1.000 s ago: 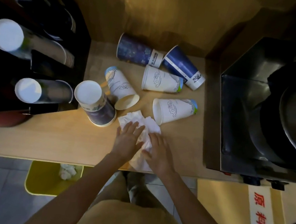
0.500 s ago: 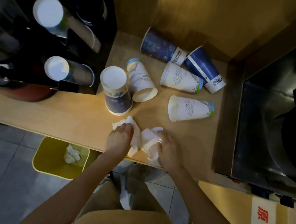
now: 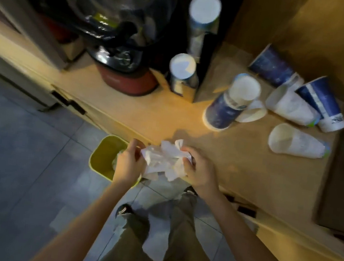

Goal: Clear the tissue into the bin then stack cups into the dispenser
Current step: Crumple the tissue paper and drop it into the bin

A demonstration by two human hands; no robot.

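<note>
Both hands bunch tissue (image 3: 163, 161) at tabletop (image 3: 239, 161) edge: left hand (image 3: 128, 164) and right hand (image 3: 199, 170) fingers curled round it. Yellow bin (image 3: 103, 157) on floor, down-left, nearest left hand.

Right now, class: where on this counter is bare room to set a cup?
Bare wood lies between the red-based appliance, the upturned cup stack and the tissue. Another patch lies right of the right hand, below the lying white cup. The back right corner is crowded with fallen cups.
</note>
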